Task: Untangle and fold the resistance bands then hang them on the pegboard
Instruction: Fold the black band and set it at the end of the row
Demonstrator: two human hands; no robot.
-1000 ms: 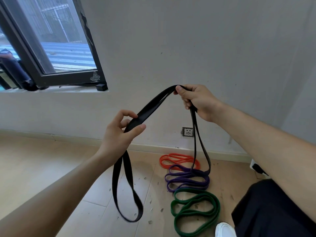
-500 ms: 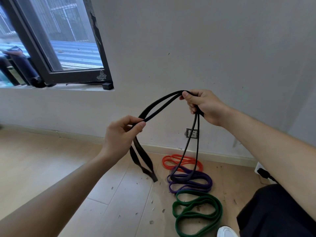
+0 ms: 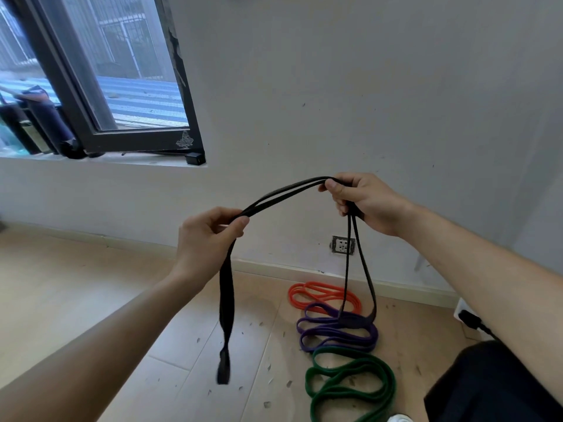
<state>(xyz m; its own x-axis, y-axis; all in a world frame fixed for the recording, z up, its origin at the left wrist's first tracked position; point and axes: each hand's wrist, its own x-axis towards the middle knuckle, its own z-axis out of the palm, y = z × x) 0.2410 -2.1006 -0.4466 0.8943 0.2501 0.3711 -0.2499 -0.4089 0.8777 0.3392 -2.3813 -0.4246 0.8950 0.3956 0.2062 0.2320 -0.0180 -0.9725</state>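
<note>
Head camera: above the wall socket, left hand and right hand both grip the black band; it looks limp, light, best held at its folds.

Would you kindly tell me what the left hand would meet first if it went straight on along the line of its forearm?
Most likely the pale grey painted wall. The left hand, pinching the black rubber resistance band, points forward and upward with nothing else visible in that line, though depth is hard to judge.
</note>
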